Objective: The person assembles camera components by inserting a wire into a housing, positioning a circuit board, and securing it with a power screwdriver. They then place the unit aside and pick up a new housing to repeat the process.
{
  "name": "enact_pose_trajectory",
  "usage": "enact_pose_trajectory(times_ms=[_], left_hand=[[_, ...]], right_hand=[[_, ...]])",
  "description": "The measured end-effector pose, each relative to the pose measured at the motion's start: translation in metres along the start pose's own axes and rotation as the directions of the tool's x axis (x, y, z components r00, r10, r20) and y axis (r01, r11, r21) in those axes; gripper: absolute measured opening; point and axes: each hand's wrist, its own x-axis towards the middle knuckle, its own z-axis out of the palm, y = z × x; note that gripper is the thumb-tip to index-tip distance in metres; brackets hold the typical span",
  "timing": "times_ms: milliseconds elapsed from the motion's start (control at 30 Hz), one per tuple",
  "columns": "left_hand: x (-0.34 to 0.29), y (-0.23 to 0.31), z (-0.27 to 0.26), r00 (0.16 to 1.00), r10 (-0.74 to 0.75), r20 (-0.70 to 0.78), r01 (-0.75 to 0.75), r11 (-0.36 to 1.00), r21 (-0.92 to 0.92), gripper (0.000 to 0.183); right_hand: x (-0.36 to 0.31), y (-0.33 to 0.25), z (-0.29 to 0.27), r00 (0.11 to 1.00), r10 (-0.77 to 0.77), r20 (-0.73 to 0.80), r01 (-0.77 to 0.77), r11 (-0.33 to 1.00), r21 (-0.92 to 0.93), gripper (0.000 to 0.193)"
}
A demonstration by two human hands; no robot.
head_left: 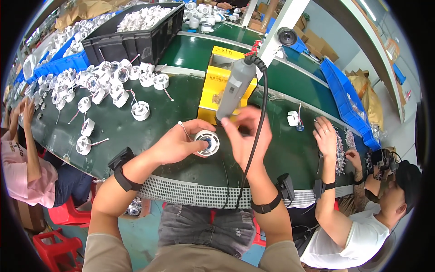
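Note:
My left hand [179, 144] is closed around a round white plastic housing [207, 143], its thumb on the blue circuit board inside. A thin white wire sticks up by the fingers. My right hand [250, 136] is beside the lower end of a grey electric screwdriver [236, 84], slightly blurred, with thumb and fingers apart. The thumb tip is close to the tool's tip; whether they touch is unclear. The screwdriver's black cable [258, 136] crosses in front of that hand. Behind the tool stands a yellow boxy device [212, 88].
Many white housings [108, 77] with wires crowd the left of the green bench [176, 102]. A black bin [136, 41] of white parts stands behind them. One small white part [293, 119] lies on the right. A co-worker's hand [325, 136] works near there; another person sits at far left.

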Motion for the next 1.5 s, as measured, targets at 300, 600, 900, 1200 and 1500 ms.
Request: enact_pose_trajectory(times_ms=[300, 600, 900, 1200, 1500], left_hand=[[0.006, -0.007, -0.001, 0.991, -0.136, -0.016, 0.135, 0.989, -0.054, 0.037], [0.011, -0.017, -0.001, 0.96, -0.279, -0.027, 0.272, 0.949, -0.159, 0.033], [0.011, -0.016, -0.002, 0.965, -0.259, -0.035, 0.255, 0.963, -0.087, 0.03], [0.012, -0.017, -0.002, 0.963, -0.261, -0.062, 0.257, 0.964, -0.068, 0.028], [0.014, -0.018, -0.003, 0.945, -0.294, -0.14, 0.276, 0.952, -0.136, 0.029]], right_hand=[[0.034, -0.004, 0.033, 0.994, -0.078, 0.072, 0.058, 0.969, 0.239, 0.064], [0.078, -0.015, 0.039, 0.959, 0.057, -0.278, 0.093, 0.861, 0.5, 0.034], [0.08, -0.007, 0.045, 0.958, 0.065, -0.279, 0.082, 0.871, 0.484, 0.028], [0.077, -0.007, 0.048, 0.969, 0.033, -0.244, 0.085, 0.885, 0.458, 0.025], [0.051, -0.021, 0.04, 0.987, 0.117, -0.111, -0.037, 0.836, 0.548, 0.026]])
